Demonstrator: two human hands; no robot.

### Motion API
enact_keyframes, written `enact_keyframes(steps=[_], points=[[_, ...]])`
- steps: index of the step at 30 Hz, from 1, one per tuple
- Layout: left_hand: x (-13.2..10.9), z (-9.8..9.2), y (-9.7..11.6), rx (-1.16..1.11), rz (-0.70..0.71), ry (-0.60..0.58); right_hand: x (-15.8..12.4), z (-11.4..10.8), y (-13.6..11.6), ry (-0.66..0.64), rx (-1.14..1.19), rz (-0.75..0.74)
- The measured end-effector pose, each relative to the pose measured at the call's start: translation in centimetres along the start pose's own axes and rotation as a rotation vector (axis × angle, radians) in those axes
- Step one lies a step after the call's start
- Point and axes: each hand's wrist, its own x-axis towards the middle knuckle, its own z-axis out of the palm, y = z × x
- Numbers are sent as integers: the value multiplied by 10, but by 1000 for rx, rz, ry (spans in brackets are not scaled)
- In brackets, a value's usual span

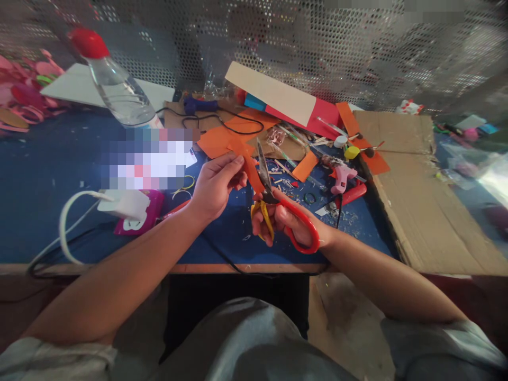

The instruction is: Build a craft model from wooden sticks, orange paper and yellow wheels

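My left hand pinches an orange paper strip between thumb and fingers, above the middle of the blue table. In my right hand is a pair of scissors with one red handle loop and one yellow loop. The scissor blades point away from me and lie right beside the strip's right edge; whether they touch it I cannot tell. Behind my left hand lie larger orange paper sheets. A small orange paper piece rests to the right of the blades.
A pink glue gun lies among scraps on the right, next to a cardboard sheet. At left stand a red-capped water bottle and a white plug on a magenta socket block. Black cables cross the table.
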Motion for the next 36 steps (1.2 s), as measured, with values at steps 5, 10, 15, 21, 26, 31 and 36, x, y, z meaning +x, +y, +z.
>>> enact_keyframes(steps=[5, 10, 15, 21, 26, 31, 36], points=[[0, 1, -2, 1, -4, -9, 0, 0, 0, 34, 13, -22], [0, 1, -2, 21, -14, -22, 0, -1, 4, 68, 19, -18], [0, -1, -4, 15, -31, -60, 1, -4, 11, 50, 39, -57], [-1, -1, -2, 19, -47, -66, 2, -1, 4, 40, 27, -50], [-1, 0, -1, 15, -56, -74, 3, 1, 1, 41, 37, -31], [-1, -1, -1, 17, -53, -85, 3, 3, 0, 36, 37, -38], [-1, -1, 0, 3, -44, -96, 4, 3, -1, 29, 29, -45]])
